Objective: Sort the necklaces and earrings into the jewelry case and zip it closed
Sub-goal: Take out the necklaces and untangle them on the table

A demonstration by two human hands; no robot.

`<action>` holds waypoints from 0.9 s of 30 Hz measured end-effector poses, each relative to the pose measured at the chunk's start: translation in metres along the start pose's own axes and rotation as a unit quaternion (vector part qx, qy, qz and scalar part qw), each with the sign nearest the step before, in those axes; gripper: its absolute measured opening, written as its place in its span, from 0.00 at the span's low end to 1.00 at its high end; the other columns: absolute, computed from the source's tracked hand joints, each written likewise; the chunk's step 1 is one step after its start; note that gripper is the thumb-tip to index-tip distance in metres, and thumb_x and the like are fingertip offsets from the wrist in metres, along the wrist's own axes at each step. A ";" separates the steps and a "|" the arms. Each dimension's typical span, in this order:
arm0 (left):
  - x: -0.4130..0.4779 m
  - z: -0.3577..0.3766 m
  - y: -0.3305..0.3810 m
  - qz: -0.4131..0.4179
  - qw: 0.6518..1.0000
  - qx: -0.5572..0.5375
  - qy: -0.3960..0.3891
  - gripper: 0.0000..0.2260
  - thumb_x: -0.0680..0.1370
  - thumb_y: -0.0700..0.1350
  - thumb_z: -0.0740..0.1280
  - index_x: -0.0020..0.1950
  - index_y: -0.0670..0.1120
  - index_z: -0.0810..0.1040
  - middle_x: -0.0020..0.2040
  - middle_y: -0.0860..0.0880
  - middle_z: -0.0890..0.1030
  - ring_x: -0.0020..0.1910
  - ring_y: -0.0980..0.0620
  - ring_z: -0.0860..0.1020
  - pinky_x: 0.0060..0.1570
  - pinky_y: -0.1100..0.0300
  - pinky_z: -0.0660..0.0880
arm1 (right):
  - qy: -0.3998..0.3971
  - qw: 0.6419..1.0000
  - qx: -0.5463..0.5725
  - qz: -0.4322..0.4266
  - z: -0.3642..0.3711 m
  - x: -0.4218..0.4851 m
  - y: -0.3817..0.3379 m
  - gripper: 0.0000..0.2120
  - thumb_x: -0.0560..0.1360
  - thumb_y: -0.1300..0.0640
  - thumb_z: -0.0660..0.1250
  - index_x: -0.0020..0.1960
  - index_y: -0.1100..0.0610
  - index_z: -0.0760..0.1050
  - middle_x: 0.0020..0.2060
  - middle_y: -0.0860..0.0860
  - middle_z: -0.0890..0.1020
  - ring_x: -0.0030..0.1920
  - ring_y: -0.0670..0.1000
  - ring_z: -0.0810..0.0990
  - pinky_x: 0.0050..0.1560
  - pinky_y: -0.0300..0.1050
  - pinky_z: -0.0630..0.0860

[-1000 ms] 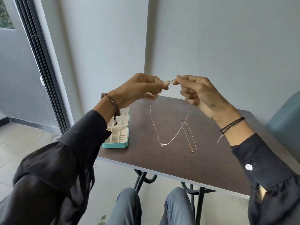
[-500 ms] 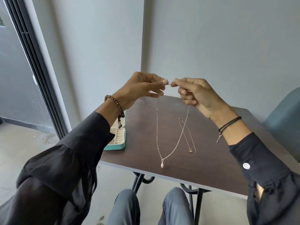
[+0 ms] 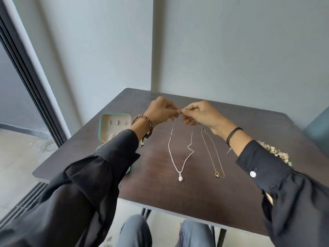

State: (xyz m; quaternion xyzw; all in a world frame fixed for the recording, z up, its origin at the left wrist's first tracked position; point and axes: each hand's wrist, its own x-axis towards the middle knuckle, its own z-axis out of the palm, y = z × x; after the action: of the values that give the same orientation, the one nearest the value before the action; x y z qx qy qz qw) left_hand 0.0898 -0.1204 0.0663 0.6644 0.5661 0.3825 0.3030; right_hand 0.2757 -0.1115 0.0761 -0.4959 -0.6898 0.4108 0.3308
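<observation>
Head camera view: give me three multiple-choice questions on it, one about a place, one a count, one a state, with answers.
1. Where on the table does the jewelry case sit?
A. Toward the person's left
B. Toward the person's right
C. At the near edge, in the middle

2. How many necklaces are in view?
A. One
B. Two
C. Four

3. What state is the jewelry case in?
A. Zipped closed
B. Open, its lining showing
C. Upside down

Answers:
1 A: the teal case lies by the left sleeve, left of both chains.
2 B: there is a silver necklace, pinched at its top by the left hand and the right hand, and a gold necklace lying on the table.
3 B: the pale inside of the lid is visible.
</observation>
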 end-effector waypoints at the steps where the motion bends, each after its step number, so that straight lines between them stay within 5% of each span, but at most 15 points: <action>1: 0.008 0.005 -0.007 -0.005 1.000 0.019 0.007 0.05 0.77 0.43 0.74 0.48 0.42 0.85 0.41 0.46 0.87 0.38 0.54 0.82 0.37 0.63 0.75 | 0.003 1.000 -0.010 0.005 0.002 0.009 0.006 0.08 0.81 0.59 0.69 0.55 0.64 0.81 0.41 0.56 0.85 0.34 0.47 0.84 0.40 0.39 0.80; 4: 0.030 0.017 -0.026 -0.023 0.997 0.071 0.007 0.05 0.76 0.46 0.74 0.46 0.45 0.86 0.40 0.48 0.87 0.40 0.52 0.85 0.36 0.63 0.75 | 0.006 0.999 -0.036 0.019 0.009 0.035 0.023 0.07 0.81 0.60 0.68 0.53 0.64 0.80 0.42 0.59 0.84 0.33 0.47 0.83 0.34 0.35 0.78; 8: 0.056 0.027 -0.043 -0.042 0.990 0.133 -0.003 0.03 0.76 0.48 0.74 0.43 0.50 0.85 0.38 0.52 0.85 0.42 0.51 0.84 0.48 0.53 0.81 | 0.023 0.995 -0.092 0.028 0.015 0.063 0.041 0.08 0.81 0.62 0.69 0.53 0.67 0.81 0.41 0.60 0.84 0.32 0.48 0.81 0.33 0.33 0.76; 11: 0.066 0.034 -0.049 -0.051 0.985 0.167 0.000 0.03 0.76 0.49 0.75 0.46 0.51 0.85 0.38 0.53 0.82 0.43 0.50 0.82 0.44 0.56 0.77 | 0.039 0.986 -0.161 0.018 0.015 0.081 0.055 0.07 0.78 0.62 0.72 0.47 0.67 0.84 0.39 0.62 0.86 0.32 0.50 0.80 0.42 0.40 0.80; 14: 0.074 0.040 -0.053 -0.058 0.977 0.203 0.008 0.04 0.75 0.50 0.75 0.48 0.51 0.86 0.47 0.52 0.85 0.48 0.50 0.82 0.45 0.57 0.74 | 0.068 0.974 -0.215 0.016 0.013 0.096 0.065 0.05 0.75 0.59 0.75 0.43 0.60 0.86 0.34 0.54 0.85 0.36 0.49 0.81 0.49 0.44 0.81; 19: 0.079 0.045 -0.056 -0.069 0.970 0.235 0.009 0.06 0.73 0.49 0.75 0.49 0.52 0.86 0.51 0.52 0.85 0.52 0.47 0.82 0.47 0.58 0.74 | 0.050 0.963 -0.266 0.022 0.011 0.099 0.068 0.03 0.74 0.57 0.76 0.45 0.56 0.87 0.36 0.48 0.83 0.32 0.41 0.75 0.40 0.37 0.72; 27: 0.066 0.036 -0.045 -0.051 0.973 0.223 0.022 0.05 0.74 0.46 0.74 0.49 0.53 0.84 0.49 0.55 0.85 0.52 0.50 0.82 0.48 0.58 0.74 | 0.067 0.960 -0.272 0.005 0.014 0.088 0.060 0.03 0.74 0.56 0.75 0.47 0.54 0.86 0.41 0.49 0.84 0.46 0.48 0.79 0.46 0.37 0.69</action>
State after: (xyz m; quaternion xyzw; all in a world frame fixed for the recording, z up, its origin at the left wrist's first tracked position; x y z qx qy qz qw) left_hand 0.1013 -0.0464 0.0213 0.6768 0.6770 0.2447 0.1541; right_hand 0.2624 -0.0201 0.0203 -0.5971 -0.7494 0.1754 0.2262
